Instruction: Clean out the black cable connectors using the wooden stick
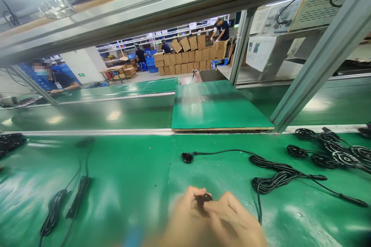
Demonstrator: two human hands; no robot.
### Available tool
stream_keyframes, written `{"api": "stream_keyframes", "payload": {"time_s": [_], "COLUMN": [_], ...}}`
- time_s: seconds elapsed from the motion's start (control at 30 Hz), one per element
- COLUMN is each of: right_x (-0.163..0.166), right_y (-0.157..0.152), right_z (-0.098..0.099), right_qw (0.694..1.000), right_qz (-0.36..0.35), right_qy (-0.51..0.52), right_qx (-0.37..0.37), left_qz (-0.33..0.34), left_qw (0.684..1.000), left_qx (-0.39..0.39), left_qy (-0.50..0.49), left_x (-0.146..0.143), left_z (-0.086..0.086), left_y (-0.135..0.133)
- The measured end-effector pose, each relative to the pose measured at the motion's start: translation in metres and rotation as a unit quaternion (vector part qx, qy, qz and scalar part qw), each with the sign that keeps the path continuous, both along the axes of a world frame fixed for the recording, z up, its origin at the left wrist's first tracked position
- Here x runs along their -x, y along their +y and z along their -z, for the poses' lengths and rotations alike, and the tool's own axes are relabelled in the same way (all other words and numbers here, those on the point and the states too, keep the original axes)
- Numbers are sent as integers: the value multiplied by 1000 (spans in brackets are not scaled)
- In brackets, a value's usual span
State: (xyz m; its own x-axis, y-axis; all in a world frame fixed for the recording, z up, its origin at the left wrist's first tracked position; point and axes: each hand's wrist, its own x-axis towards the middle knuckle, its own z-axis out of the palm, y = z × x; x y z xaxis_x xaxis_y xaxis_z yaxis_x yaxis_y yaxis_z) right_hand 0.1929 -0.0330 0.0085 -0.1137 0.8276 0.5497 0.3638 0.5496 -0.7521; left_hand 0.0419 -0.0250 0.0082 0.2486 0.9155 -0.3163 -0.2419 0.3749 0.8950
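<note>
My left hand [183, 211] and my right hand [236, 218] meet low in the view, just above the green work surface [130, 170]. Between them is a small black part [204, 200], mostly covered by the fingers. My left thumb and fingers pinch it from the left, while the right fingers press on it from the other side. Beyond the hands lies a black cable [223, 151] with a round ridged end piece [187, 157]. To the right, a coiled black cable [275, 180] has one strand running down behind my right hand; where that strand ends is hidden.
More round black pieces with cables [330, 142] are heaped at the right. Two bundled cables [53, 210] lie on the left. A raised green board [217, 104] and a slanted metal post [319, 54] stand ahead. A masked co-worker [58, 79] sits at far left.
</note>
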Motion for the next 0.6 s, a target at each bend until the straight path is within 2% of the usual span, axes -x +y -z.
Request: {"api": "stream_keyframes", "payload": {"time_s": [0.17, 0.27, 0.37, 0.47, 0.6], "right_x": [-14, -29, -38, -37, -31], "right_y": [6, 10, 12, 13, 17], "right_z": [-10, -15, -18, -20, -20], "right_qw": [1000, 999, 997, 991, 989], "right_qz": [-20, -36, -82, -128, -143], "right_qy": [10, 7, 4, 14, 5], "right_qx": [-14, -24, 8, 45, 39], "left_qz": [14, 45, 86, 96, 96], "left_qw": [999, 999, 996, 995, 995], "left_qx": [-27, -26, -14, -7, -3], "left_qy": [22, 9, -18, -31, -11], "left_x": [2, 7, 11, 14, 15], "left_z": [-3, -4, -5, -6, -9], "left_y": [1, 5, 8, 10, 10]}}
